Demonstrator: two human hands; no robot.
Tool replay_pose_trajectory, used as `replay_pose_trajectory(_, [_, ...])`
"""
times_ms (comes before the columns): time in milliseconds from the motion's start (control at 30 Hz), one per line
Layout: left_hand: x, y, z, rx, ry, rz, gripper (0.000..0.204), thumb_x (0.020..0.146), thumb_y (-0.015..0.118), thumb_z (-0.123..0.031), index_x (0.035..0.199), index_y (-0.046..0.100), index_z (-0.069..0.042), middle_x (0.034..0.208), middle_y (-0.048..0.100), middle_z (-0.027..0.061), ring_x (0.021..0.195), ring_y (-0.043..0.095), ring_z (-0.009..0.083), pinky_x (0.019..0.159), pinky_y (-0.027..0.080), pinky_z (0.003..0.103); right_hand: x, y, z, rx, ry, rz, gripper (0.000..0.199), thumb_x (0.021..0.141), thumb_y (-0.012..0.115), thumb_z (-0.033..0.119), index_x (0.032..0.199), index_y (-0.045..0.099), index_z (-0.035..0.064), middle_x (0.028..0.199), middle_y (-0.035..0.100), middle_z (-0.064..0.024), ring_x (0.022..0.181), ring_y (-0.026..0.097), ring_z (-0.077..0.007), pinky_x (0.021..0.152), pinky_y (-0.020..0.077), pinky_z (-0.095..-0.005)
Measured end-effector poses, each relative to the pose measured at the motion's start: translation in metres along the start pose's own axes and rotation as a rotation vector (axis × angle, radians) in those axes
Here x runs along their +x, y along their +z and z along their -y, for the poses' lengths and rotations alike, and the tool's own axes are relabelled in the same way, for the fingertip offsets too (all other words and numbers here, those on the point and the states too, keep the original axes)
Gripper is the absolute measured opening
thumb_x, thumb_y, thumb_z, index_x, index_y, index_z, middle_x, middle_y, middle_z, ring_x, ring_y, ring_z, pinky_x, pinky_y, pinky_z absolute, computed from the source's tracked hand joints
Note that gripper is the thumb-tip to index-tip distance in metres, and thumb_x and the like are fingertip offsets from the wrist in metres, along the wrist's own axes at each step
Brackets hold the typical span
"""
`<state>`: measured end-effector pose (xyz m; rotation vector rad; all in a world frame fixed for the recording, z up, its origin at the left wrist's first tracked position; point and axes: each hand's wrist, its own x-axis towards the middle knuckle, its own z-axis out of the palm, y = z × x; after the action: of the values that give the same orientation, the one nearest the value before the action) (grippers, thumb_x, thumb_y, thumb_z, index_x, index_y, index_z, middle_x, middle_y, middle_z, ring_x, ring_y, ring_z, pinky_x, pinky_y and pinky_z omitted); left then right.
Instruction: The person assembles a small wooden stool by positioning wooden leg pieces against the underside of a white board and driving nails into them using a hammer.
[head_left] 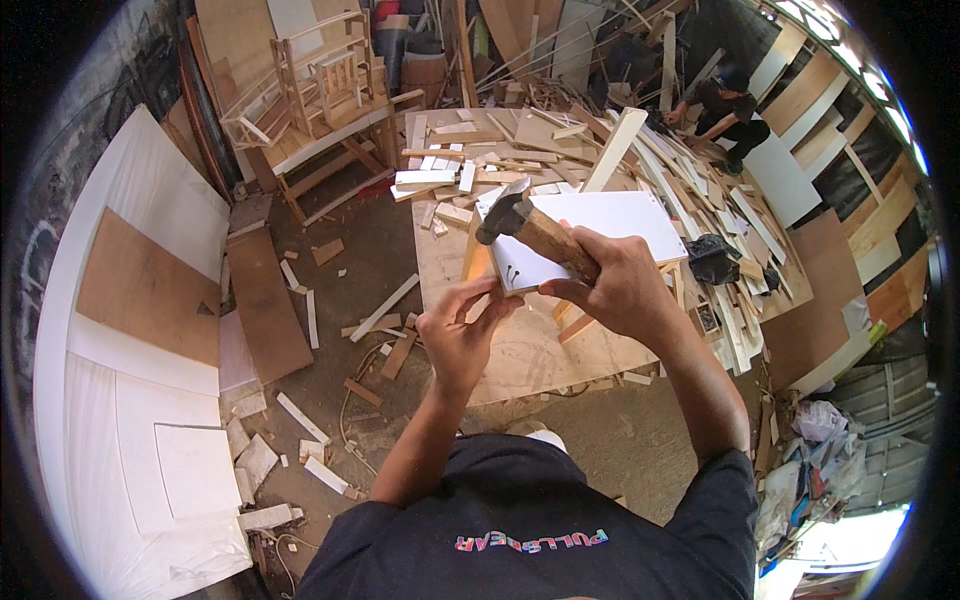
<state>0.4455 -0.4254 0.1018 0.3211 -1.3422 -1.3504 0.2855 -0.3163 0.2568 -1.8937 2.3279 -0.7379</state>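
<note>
My right hand is wrapped round the wooden handle of a hammer. The dark metal head hangs over the left part of a white board, and my right fingertips lie close to the board's front edge. My left hand is at the board's near left corner, thumb and fingers pinched together against the edge. What sits between those fingertips is too small to make out. A few dark nails lie on the white surface by that corner. Wooden legs show under the board.
A low plywood platform carries the work and many wood offcuts. Long strips and a black plastic bag lie to the right. Another person crouches at the back right. Scraps litter the floor; white panels lean at left.
</note>
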Motion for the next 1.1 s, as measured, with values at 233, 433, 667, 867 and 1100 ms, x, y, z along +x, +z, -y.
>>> replay_pose_trajectory(233, [0.002,-0.002,-0.001,0.015,-0.027,0.014,0.027,0.087,0.086,0.001,0.111,0.073,0.006,0.109,0.08,0.016,0.106,0.077,0.0203,0.091,0.063,0.033,0.0,0.001,-0.001,-0.01,0.007,0.011,0.077,0.082,0.092,0.041,0.137,0.065,-0.0063,0.09,0.078,-0.0197,0.079,0.078,-0.0226,0.074,0.06,-0.0361])
replay_pose_trajectory(433, [0.003,-0.002,-0.004,-0.005,-0.034,0.029,0.03,0.087,0.086,0.0,0.113,0.071,0.005,0.108,0.08,0.0154,0.105,0.077,0.0209,0.09,0.063,0.033,0.001,0.0,0.0,0.008,-0.015,0.007,0.076,0.083,0.092,0.04,0.136,0.065,-0.0075,0.089,0.077,-0.0233,0.08,0.079,-0.0286,0.072,0.06,-0.0378])
replay_pose_trajectory(667, [0.001,-0.006,-0.001,-0.005,-0.009,0.023,0.033,0.085,0.088,0.001,0.112,0.071,0.004,0.108,0.079,0.0147,0.107,0.077,0.021,0.093,0.063,0.033,-0.002,0.007,0.0,-0.036,-0.046,-0.01,0.075,0.084,0.091,0.039,0.136,0.064,-0.0079,0.088,0.076,-0.0252,0.08,0.079,-0.0309,0.07,0.0602,-0.0388])
replay_pose_trajectory(867, [0.013,-0.018,-0.008,0.099,0.056,0.102,0.021,0.097,0.075,-0.01,0.115,0.071,0.002,0.114,0.077,0.0125,0.109,0.073,0.0187,0.098,0.057,0.035,-0.005,0.008,0.0,0.016,-0.054,-0.038,0.072,0.085,0.089,0.039,0.132,0.065,-0.0099,0.081,0.072,-0.028,0.078,0.077,-0.0403,0.068,0.0585,-0.0439])
replay_pose_trajectory(1100, [0.073,-0.028,-0.004,0.17,0.1,-0.005,0.029,0.103,0.058,-0.017,0.122,0.071,0.0,0.138,0.066,0.0114,0.12,0.064,0.0193,0.109,0.044,0.036,-0.007,0.005,0.01,0.035,0.008,0.004,0.07,0.084,0.09,0.037,0.133,0.066,-0.0075,0.082,0.072,-0.0277,0.077,0.076,-0.0411,0.068,0.0579,-0.0442])
